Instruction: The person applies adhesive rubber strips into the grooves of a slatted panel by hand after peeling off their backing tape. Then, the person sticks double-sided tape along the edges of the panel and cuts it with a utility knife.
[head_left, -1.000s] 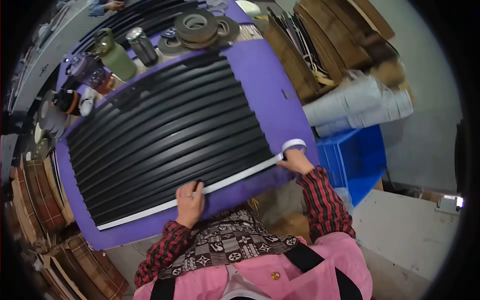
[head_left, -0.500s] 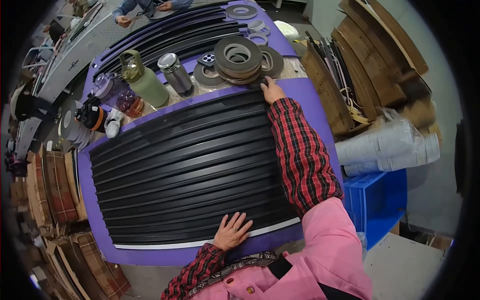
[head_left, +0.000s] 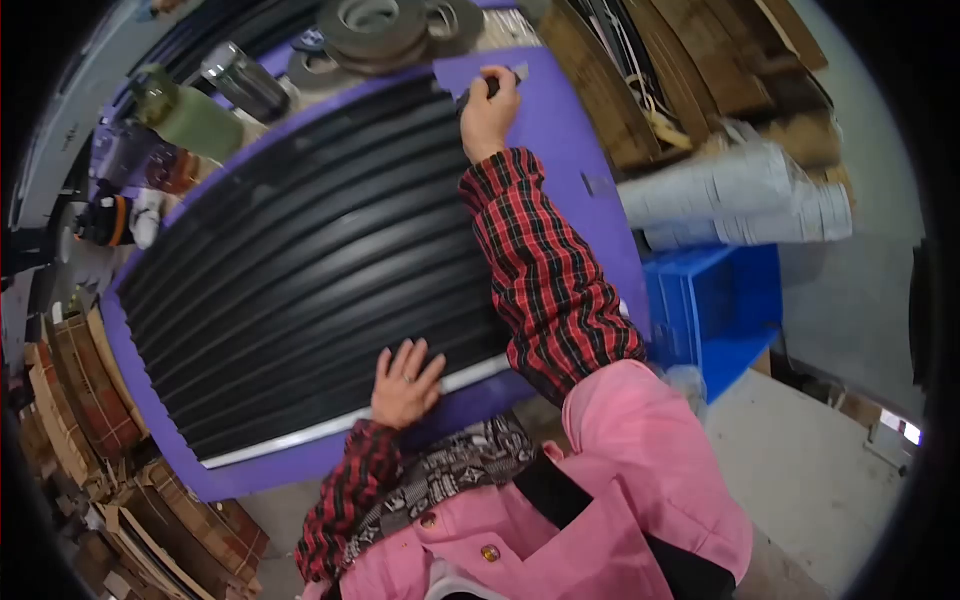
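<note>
Long black ribbed strips (head_left: 320, 250) lie side by side on the purple table (head_left: 570, 130). A white strip (head_left: 290, 437) runs along their near edge. My left hand (head_left: 403, 388) lies flat there, fingers spread, touching the nearest strips. At the far right corner of the strips, my right hand (head_left: 488, 118) is closed around a dark-handled tool with a short pale tip, apparently a utility knife (head_left: 491, 87). The fingers cover most of its handle.
Rolls of tape (head_left: 372, 28), a grey tumbler (head_left: 245, 82) and a green bottle (head_left: 185, 115) stand beyond the strips. Cardboard (head_left: 590, 80), wrapped white stacks (head_left: 720, 195) and a blue bin (head_left: 740, 310) are on the right. More cartons (head_left: 90, 385) stand at left.
My right hand has come away from beside the tape rolls and now grips the dark tool at the strips' right end. The camera view has shifted; my left hand stays flat at the near edge.
</note>
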